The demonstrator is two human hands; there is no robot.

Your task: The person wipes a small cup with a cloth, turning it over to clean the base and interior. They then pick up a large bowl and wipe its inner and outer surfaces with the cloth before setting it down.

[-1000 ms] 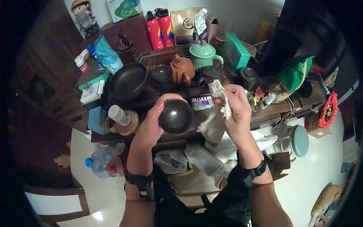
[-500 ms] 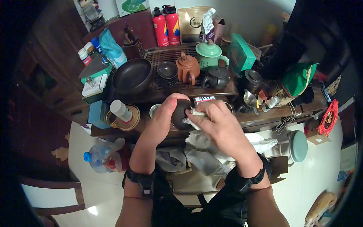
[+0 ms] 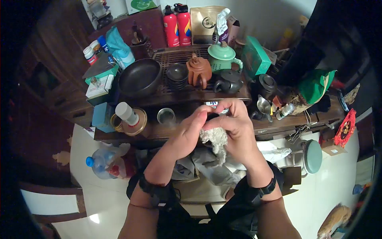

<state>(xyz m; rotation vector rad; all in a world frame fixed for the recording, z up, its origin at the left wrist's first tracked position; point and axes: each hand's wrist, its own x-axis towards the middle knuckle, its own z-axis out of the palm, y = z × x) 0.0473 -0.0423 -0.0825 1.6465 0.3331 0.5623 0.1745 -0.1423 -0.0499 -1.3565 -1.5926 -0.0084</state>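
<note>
Head view: left hand [image 3: 190,133] and right hand [image 3: 240,126] are pressed together at centre, near the table's [image 3: 159,133] front edge. Their fingers are curled shut around a pale cloth [image 3: 213,137], which sits bunched between the palms with its tail hanging toward the lap. Whether anything lies inside the cloth cannot be told. Just left of the hands stands a glass [image 3: 166,116]; farther off on the tray [image 3: 175,93] are a brown teapot [image 3: 198,71] and a dark bowl [image 3: 139,77].
</note>
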